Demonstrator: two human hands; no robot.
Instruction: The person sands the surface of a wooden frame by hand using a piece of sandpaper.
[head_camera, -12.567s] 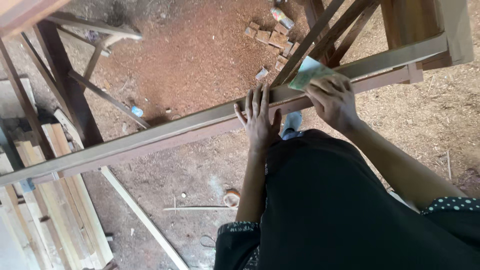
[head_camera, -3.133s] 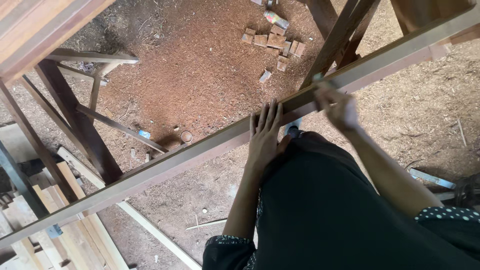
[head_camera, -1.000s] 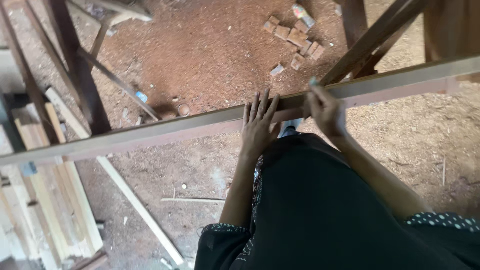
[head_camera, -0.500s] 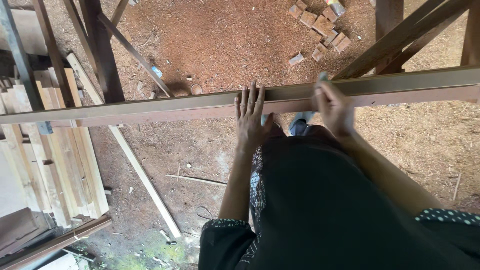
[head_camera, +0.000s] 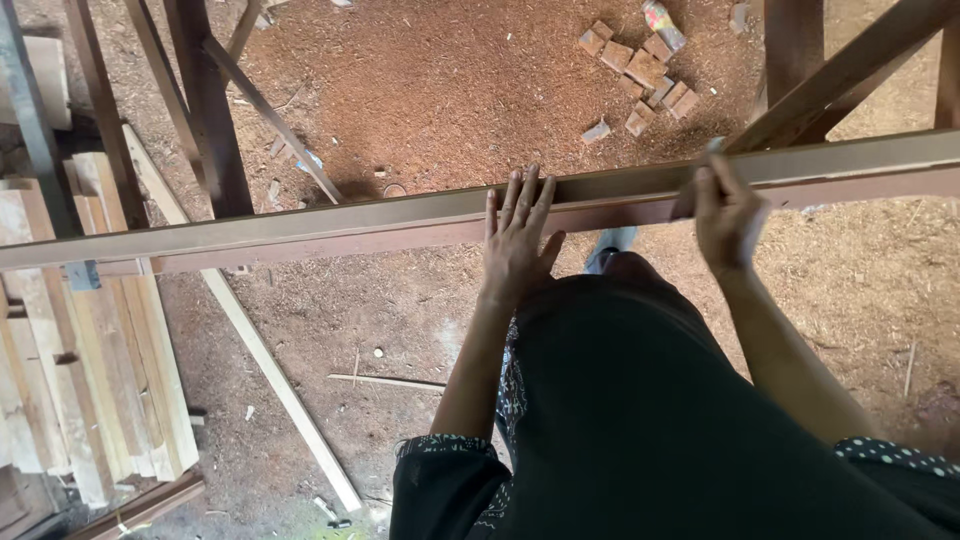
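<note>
The long wooden beam (head_camera: 400, 215) lay nearly level across the view, where a moment before it had slanted. The left hand (head_camera: 517, 240) stayed flat and spread on it; the right hand (head_camera: 722, 205) gripped its edge further along, apparently having slid inward.

The long beam (head_camera: 400, 215) is grey-brown on top with a reddish-brown side. The ground (head_camera: 450, 90) is rusty red sawdust. The stacked planks (head_camera: 90, 330) are pale tan. The skirt (head_camera: 640, 420) is plain black; the sleeves (head_camera: 890, 455) are black with white dots.
</note>
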